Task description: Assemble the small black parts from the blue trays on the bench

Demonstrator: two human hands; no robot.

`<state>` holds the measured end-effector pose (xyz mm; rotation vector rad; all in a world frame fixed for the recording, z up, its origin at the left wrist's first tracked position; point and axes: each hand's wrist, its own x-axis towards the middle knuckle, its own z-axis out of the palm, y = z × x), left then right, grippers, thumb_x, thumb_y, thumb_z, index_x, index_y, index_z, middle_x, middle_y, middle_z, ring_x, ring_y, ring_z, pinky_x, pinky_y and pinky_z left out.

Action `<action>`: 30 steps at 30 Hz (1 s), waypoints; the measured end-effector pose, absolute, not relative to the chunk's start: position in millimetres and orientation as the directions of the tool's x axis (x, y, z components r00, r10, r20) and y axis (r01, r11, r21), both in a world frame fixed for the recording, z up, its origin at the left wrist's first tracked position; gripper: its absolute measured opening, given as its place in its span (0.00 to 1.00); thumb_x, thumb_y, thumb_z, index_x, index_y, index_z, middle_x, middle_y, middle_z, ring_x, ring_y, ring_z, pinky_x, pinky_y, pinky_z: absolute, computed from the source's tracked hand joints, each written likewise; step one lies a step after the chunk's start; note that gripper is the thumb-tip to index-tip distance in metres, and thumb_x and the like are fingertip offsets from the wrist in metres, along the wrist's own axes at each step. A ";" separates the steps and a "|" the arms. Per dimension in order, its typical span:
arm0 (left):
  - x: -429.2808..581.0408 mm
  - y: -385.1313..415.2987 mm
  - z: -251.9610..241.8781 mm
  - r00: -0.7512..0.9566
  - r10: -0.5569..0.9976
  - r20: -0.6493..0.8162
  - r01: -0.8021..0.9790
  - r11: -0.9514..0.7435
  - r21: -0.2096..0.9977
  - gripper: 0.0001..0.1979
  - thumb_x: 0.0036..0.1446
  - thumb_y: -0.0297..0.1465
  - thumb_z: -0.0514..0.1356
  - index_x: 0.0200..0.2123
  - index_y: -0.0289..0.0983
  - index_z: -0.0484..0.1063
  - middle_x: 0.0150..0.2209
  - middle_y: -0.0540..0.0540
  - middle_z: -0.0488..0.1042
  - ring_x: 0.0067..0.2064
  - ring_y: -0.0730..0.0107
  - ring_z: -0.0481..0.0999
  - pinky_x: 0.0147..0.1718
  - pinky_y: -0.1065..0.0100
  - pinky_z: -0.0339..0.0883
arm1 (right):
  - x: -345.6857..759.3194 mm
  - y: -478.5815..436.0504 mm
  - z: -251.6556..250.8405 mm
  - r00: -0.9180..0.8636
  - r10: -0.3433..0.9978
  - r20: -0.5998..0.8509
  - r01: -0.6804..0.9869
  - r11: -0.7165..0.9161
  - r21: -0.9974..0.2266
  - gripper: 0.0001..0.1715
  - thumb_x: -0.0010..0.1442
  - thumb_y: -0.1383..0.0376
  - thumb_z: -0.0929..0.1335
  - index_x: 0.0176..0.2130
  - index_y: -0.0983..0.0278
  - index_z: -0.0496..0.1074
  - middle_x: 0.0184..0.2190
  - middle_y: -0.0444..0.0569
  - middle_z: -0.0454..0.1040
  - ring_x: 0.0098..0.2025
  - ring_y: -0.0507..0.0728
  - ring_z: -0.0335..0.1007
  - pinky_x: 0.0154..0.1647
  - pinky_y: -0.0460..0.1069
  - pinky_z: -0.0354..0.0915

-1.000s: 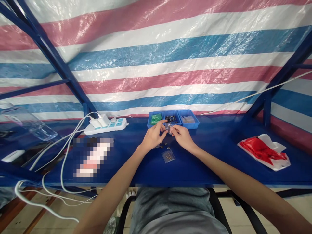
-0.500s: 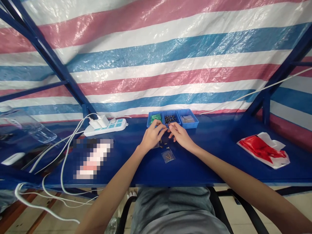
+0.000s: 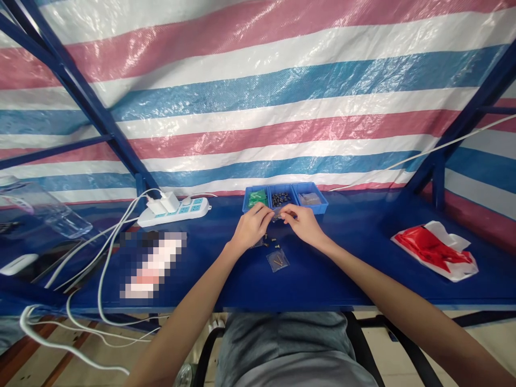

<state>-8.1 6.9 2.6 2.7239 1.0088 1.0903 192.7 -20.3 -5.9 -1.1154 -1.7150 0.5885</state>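
My left hand (image 3: pixel 250 228) and my right hand (image 3: pixel 303 224) meet above the blue table (image 3: pixel 346 269), fingertips pinched together on a small clear plastic bag (image 3: pixel 278 214) held between them. Just behind the hands stand three small blue bins (image 3: pixel 285 198): one with green parts, one with dark screws, one with pale parts. Several loose small screws (image 3: pixel 271 240) lie on the table under the hands. A filled small clear bag (image 3: pixel 277 260) with brass-coloured pieces lies nearer to me.
A white power strip (image 3: pixel 175 210) with chargers and white cables (image 3: pixel 100 252) lies at the left. A clear plastic bottle (image 3: pixel 44 207) lies at the far left. A red and white plastic bag (image 3: pixel 437 248) sits at the right. Blue frame posts rise on both sides.
Both hands dipped toward the loose screws on the table half a second ago, then rose again toward the bins, fingertips pinched together on the small bag.
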 end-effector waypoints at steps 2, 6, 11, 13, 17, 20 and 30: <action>-7.5 6.7 3.5 0.561 0.587 0.584 0.558 -0.789 0.258 0.16 0.74 0.37 0.48 0.40 0.37 0.72 0.39 0.45 0.71 0.41 0.67 0.74 0.42 0.67 0.69 | 198.1 -17.4 -1.3 -0.090 0.853 0.515 0.492 0.487 -0.721 0.09 0.64 0.63 0.66 0.36 0.61 0.77 0.33 0.48 0.79 0.35 0.58 0.74 0.39 0.52 0.67; -5.9 5.7 4.3 0.595 0.586 0.549 0.555 -0.794 0.247 0.17 0.74 0.36 0.47 0.40 0.37 0.72 0.40 0.45 0.71 0.41 0.68 0.74 0.42 0.67 0.69 | 205.8 -14.5 6.9 -0.089 0.798 0.596 0.574 0.530 -0.624 0.09 0.65 0.64 0.66 0.37 0.61 0.78 0.34 0.50 0.78 0.36 0.59 0.73 0.41 0.53 0.66; -6.0 5.9 4.4 0.593 0.586 0.552 0.556 -0.794 0.245 0.17 0.74 0.36 0.47 0.42 0.38 0.73 0.41 0.44 0.72 0.42 0.67 0.75 0.43 0.67 0.69 | 210.7 -14.9 11.1 -0.089 0.754 0.651 0.601 0.562 -0.568 0.09 0.65 0.66 0.67 0.36 0.61 0.78 0.33 0.48 0.77 0.35 0.57 0.72 0.40 0.52 0.66; -6.2 6.5 4.4 0.594 0.587 0.551 0.556 -0.794 0.246 0.17 0.74 0.36 0.47 0.42 0.38 0.73 0.41 0.45 0.72 0.42 0.68 0.75 0.42 0.67 0.69 | 212.6 -14.9 12.1 -0.080 0.748 0.659 0.620 0.555 -0.554 0.09 0.65 0.66 0.67 0.35 0.61 0.79 0.33 0.49 0.77 0.35 0.57 0.72 0.39 0.52 0.66; -6.0 6.4 5.0 0.598 0.586 0.547 0.556 -0.795 0.244 0.16 0.74 0.35 0.47 0.42 0.38 0.73 0.41 0.45 0.72 0.41 0.68 0.75 0.42 0.68 0.69 | 214.0 -14.9 13.0 -0.076 0.744 0.664 0.625 0.554 -0.549 0.09 0.65 0.67 0.67 0.35 0.61 0.79 0.35 0.49 0.78 0.38 0.58 0.73 0.39 0.51 0.66; -6.8 5.8 5.7 0.591 0.584 0.556 0.560 -0.793 0.238 0.16 0.74 0.35 0.47 0.41 0.38 0.73 0.41 0.45 0.72 0.41 0.69 0.75 0.41 0.68 0.68 | 211.3 -15.1 10.3 -0.079 0.777 0.624 0.584 0.543 -0.603 0.09 0.65 0.67 0.67 0.36 0.62 0.78 0.33 0.48 0.80 0.35 0.57 0.75 0.37 0.51 0.66; -10.1 6.0 4.8 0.549 0.604 0.577 0.580 -0.773 0.257 0.14 0.73 0.35 0.49 0.44 0.39 0.73 0.40 0.46 0.72 0.42 0.69 0.75 0.41 0.69 0.68 | 211.3 -13.3 6.6 0.015 0.841 0.541 0.434 0.482 -0.761 0.08 0.63 0.62 0.67 0.42 0.61 0.73 0.30 0.46 0.80 0.31 0.57 0.78 0.37 0.51 0.70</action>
